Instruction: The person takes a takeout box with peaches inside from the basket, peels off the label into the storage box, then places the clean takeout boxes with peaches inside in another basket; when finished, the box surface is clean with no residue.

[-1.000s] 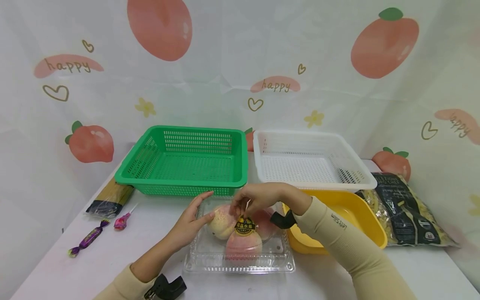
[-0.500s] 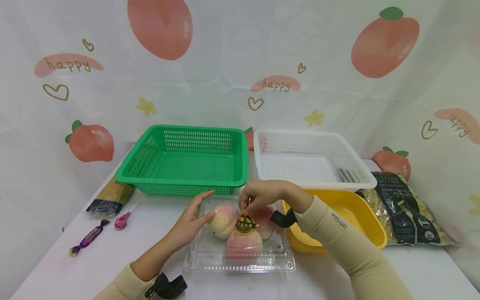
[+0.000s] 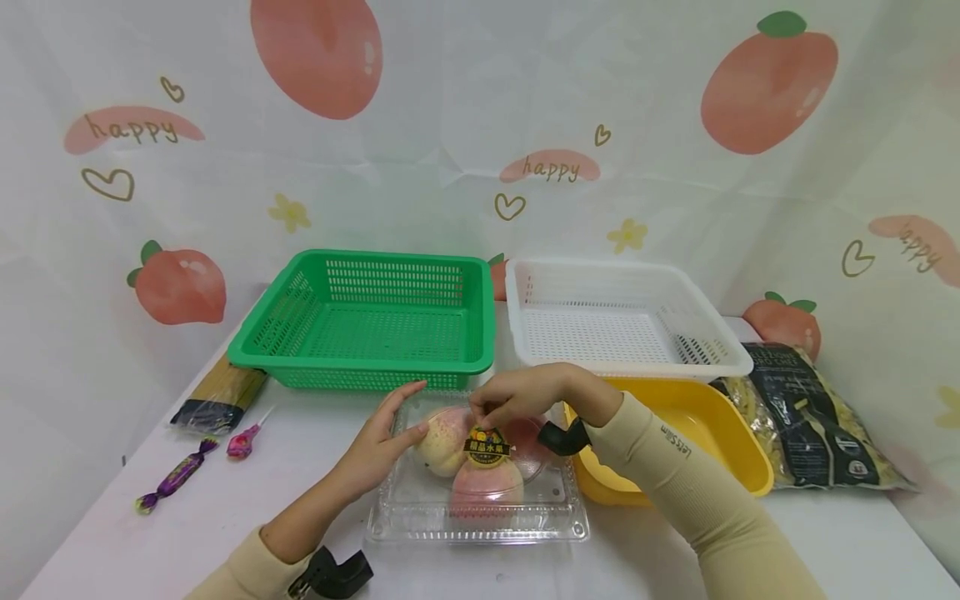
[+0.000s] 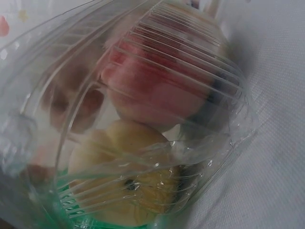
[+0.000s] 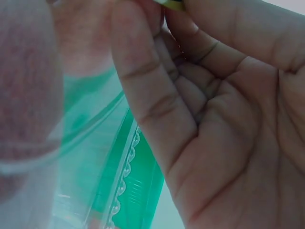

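Box: one, see-through point(image 3: 420, 525), on the table point(image 3: 105, 533); the landmark for every place below.
Peaches: three point(image 3: 444, 450) seen, grouped inside the box, probably kept together by its walls and lid.
Sticker: one point(image 3: 486, 451), black and gold, at the middle of the box top, over the peaches; how much of it is lifted I cannot tell.
Right grip point(image 3: 528, 393): over the box, thumb and fingertips pinching the sticker's upper edge; a fingertip hold presumably suits something so thin.
Left grip point(image 3: 378, 446): not clenched; fingers spread on the left side of the box top, likely to stop it sliding.
Baskets: two, a green one point(image 3: 360, 367) behind and left of the box, a white one point(image 3: 637, 368) behind and right.
Basin: one, yellow point(image 3: 716, 425), just right of the box.
Sweets: two, a lollipop point(image 3: 242, 443) and a purple candy point(image 3: 178, 478), left of the box.
Packs: two, noodles point(image 3: 219, 396) far left of the box, pasta point(image 3: 817, 425) far right; seemingly set aside to leave the middle for handwork.
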`<act>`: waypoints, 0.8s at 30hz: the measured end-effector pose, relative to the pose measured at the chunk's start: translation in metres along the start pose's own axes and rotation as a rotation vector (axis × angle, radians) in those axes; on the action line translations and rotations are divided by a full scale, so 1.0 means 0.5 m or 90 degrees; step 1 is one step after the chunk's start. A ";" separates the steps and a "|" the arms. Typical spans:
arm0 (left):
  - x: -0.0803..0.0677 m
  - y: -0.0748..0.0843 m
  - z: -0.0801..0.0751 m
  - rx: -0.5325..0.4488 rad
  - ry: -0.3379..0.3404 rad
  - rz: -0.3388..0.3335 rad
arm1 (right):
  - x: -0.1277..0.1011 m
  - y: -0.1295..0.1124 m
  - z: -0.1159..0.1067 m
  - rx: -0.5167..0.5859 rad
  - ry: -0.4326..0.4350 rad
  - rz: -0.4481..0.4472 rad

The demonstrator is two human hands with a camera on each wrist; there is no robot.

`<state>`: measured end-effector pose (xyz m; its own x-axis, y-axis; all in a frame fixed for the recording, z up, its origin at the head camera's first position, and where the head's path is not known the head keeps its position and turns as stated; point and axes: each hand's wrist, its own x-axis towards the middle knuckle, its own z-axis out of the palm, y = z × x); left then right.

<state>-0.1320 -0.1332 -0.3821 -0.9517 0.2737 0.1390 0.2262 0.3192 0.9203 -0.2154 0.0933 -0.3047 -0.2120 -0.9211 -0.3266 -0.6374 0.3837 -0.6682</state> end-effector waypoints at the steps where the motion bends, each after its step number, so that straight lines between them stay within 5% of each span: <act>1: 0.000 -0.001 0.000 0.000 0.000 -0.001 | 0.000 -0.001 0.000 0.001 0.000 0.000; 24: 0.000 0.002 0.000 -0.009 -0.002 -0.007 | -0.001 -0.005 0.000 0.050 -0.010 0.022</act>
<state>-0.1318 -0.1329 -0.3812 -0.9533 0.2738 0.1274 0.2128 0.3096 0.9268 -0.2135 0.0930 -0.3029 -0.2214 -0.9063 -0.3599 -0.5700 0.4197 -0.7063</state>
